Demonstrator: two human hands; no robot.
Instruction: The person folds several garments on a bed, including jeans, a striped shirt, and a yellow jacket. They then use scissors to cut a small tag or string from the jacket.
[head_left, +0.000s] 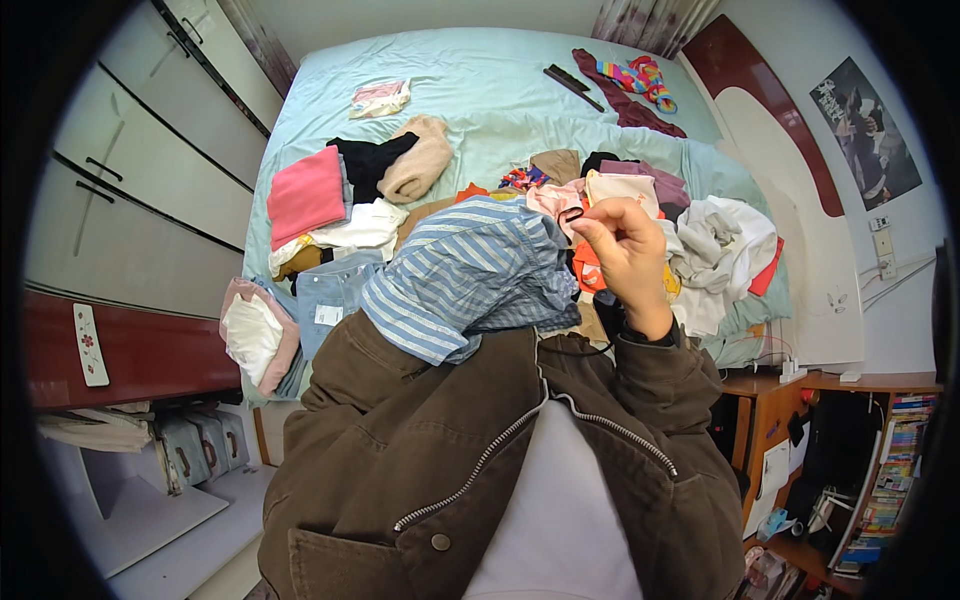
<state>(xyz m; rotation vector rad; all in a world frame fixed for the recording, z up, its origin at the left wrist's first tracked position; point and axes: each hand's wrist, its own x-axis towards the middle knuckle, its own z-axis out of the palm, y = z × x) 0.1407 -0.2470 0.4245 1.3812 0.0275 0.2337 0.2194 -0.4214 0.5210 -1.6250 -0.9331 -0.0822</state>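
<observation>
A blue-and-white striped shirt (450, 262) is draped over the end of my left sleeve, and my left hand is hidden by it. Bluish checked cloth (510, 304) shows along its lower right part. My right hand (626, 251) is raised at the shirt's right end, thumb and forefinger brought together. A thin dark loop (571, 214) shows at those fingertips; whether they grip it cannot be told. Behind this hand lie pale pink cloth (553, 199), a cream garment (622, 191) and orange-red cloth (589, 266).
The bed (480, 90) holds a folded pink garment (304, 191), a beige rolled garment (420, 161), light blue jeans (322, 292), white and grey clothes (712, 247) and a dark hanger-like object (574, 86). Wardrobes (150, 150) stand left, a wooden desk (750, 382) right.
</observation>
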